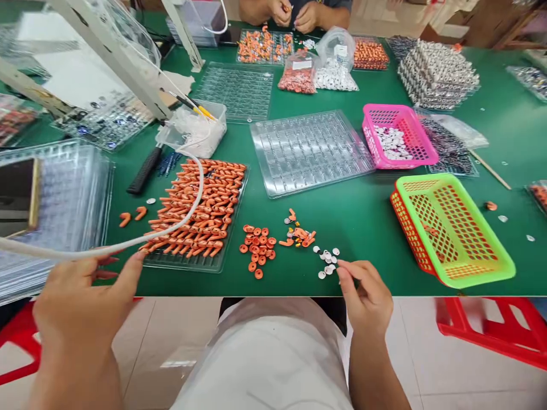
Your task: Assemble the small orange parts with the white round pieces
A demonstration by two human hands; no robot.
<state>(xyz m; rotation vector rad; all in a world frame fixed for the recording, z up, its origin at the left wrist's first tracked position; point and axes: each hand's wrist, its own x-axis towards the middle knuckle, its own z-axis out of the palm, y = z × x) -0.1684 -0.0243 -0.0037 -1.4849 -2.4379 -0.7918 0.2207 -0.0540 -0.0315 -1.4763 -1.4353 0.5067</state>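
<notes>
The left hand (88, 290) has its thumb and fingers wide apart, with the thumb tip at the near left corner of the tray of orange stems (199, 208). A white cable (188, 216) loops across that tray and past the fingers, hiding some stems and standing in the way there. The right hand (367, 293) holds thumb and forefinger narrow at the right edge of the white discs (328, 259), which lie loose near the table's front edge; whether a disc is pinched I cannot tell, the tips being so small in view.

Left of the discs lie a small heap of mixed orange parts (301, 236) and a patch of orange caps (258, 247). To the right sits a green basket (478, 242) (nested in a red one), with a pink basket (423, 145) of white pieces beyond it. A clear tray (307, 151) lies behind the loose parts, and a plastic tub (205, 139) behind the stems. A black handle (145, 171) is near the tub. At far left is a stack of clear trays (83, 193). Across the table, a co-worker's hands (305, 17) are raised close together.
</notes>
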